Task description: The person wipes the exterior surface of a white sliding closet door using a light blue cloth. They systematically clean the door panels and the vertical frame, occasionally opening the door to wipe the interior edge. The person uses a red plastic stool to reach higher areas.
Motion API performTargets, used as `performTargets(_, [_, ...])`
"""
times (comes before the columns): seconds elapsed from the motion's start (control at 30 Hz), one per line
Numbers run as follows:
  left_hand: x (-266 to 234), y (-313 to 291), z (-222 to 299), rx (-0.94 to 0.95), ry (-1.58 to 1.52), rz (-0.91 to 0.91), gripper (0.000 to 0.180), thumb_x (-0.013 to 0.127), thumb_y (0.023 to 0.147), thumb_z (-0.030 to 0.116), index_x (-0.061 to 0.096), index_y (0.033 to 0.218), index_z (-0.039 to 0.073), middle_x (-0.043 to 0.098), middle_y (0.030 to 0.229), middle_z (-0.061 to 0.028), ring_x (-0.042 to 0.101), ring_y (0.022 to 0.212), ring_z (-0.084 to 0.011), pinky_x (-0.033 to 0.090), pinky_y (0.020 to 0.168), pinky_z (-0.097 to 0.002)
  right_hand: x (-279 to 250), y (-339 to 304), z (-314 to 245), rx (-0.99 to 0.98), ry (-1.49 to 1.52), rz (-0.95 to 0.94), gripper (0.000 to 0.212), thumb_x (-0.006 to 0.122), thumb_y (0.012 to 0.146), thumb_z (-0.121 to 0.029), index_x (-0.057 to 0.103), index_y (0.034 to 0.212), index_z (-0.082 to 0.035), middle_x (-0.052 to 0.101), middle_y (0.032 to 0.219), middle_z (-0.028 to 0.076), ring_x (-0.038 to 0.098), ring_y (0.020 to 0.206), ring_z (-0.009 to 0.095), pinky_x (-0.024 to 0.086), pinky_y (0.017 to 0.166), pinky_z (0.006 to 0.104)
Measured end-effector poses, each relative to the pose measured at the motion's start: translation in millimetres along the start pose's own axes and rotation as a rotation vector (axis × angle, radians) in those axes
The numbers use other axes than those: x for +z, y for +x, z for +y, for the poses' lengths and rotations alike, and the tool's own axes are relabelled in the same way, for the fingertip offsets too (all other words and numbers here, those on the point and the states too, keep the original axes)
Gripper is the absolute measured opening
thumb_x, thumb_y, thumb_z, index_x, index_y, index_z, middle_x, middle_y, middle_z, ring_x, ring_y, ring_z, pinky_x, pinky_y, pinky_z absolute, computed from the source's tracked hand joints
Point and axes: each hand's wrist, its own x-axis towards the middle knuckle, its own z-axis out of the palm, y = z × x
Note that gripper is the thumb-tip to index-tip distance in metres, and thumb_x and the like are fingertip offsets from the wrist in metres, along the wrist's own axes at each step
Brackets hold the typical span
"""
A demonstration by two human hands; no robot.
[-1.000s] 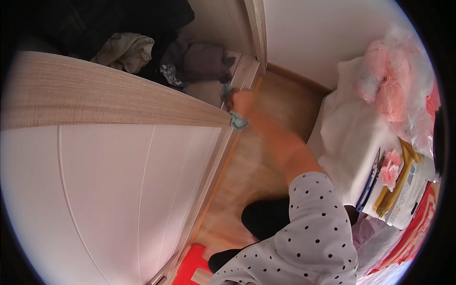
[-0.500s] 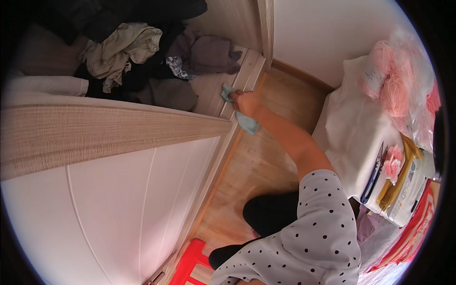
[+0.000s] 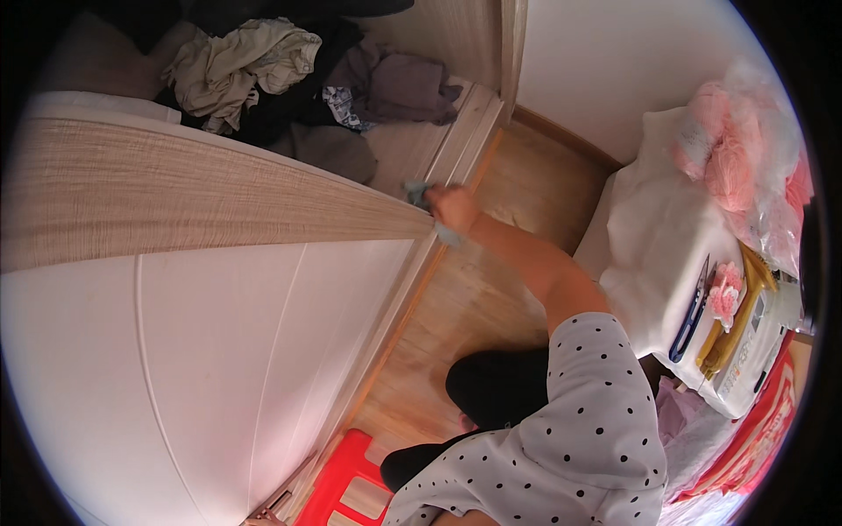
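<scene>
My right hand (image 3: 453, 208), arm stretched out, is closed around a pale blue-green cloth (image 3: 448, 235). The cloth shows on both sides of the fist, slightly blurred, against the sill (image 3: 452, 158) at the bottom of a wardrobe, beside the edge of its white door (image 3: 219, 342). Inside lie crumpled clothes: a beige garment (image 3: 247, 70), a mauve-grey one (image 3: 408, 86) and a dark grey-brown one (image 3: 333, 153). At the lower edge, next to a door handle (image 3: 279, 501), a small skin-coloured bit, perhaps fingertips of my left hand (image 3: 263, 521), shows; its grip cannot be made out.
A red plastic stool (image 3: 338, 480) stands by the door on the wooden floor (image 3: 452, 307). On my right, a white-covered surface (image 3: 645, 228) bears pink yarn balls (image 3: 730, 171) in clear plastic, blue-handled snips (image 3: 688, 324), a pink crocheted piece (image 3: 725, 291) and a mustard-yellow item (image 3: 728, 342).
My right hand has shifted slightly nearer along the sill with the cloth, up to the door's edge. The view has turned a little, so the wardrobe sits higher in the picture.
</scene>
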Motion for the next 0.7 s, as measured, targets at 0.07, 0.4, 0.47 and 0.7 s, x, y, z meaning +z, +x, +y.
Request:
performTargets(0.07, [-9.2, 1.4, -2.8, -0.006, -0.012, 0.004, 0.052, 0.046, 0.089, 0.045, 0.037, 0.122, 0.005, 0.043, 0.117, -0.0138, 0.045, 0.102, -0.0260, 0.045, 0.084, -0.0393, -9.9, 4.0, 3.0, 0.031, 0.073, 0.037, 0.022, 0.060, 0.068, -0.014, 0.058, 0.089, -0.008, 0.058, 0.079, 0.014, 0.060, 0.072, 0.031, 0.049, 0.064, 0.0416])
performTargets(0.4, [-25.8, 12.8, 0.8, -0.036, -0.043, 0.050, 0.056, 0.044, 0.089, 0.048, 0.034, 0.127, 0.009, 0.039, 0.122, -0.0123, 0.042, 0.105, -0.0277, 0.043, 0.084, -0.0411, 13.6, 91.6, 31.3, 0.332, -0.534, 0.027, 0.027, 0.049, 0.078, -0.015, 0.062, 0.103, -0.015, 0.051, 0.112, 0.004, 0.044, 0.106, 0.025, 0.033, 0.088, 0.0437])
performTargets(0.47, [-31.5, 18.2, 2.8, -0.030, -0.047, 0.016, 0.056, 0.044, 0.089, 0.048, 0.033, 0.128, 0.009, 0.039, 0.123, -0.0119, 0.041, 0.106, -0.0280, 0.043, 0.085, -0.0424, 38.5, 82.1, 23.8, 0.066, -0.439, 0.032, 0.027, 0.047, 0.080, -0.015, 0.062, 0.102, -0.016, 0.052, 0.110, 0.003, 0.041, 0.109, 0.025, 0.031, 0.090, 0.0451])
performTargets(0.7, [-37.4, 26.9, -2.3, 0.021, 0.013, -0.112, 0.056, 0.043, 0.089, 0.047, 0.029, 0.131, 0.012, 0.037, 0.125, -0.0107, 0.039, 0.109, -0.0284, 0.040, 0.090, -0.0455, 18.3, 113.0, 25.7, 0.353, -0.544, -0.013, 0.028, 0.047, 0.080, -0.017, 0.062, 0.103, -0.023, 0.053, 0.110, -0.002, 0.039, 0.113, 0.025, 0.029, 0.092, 0.0455])
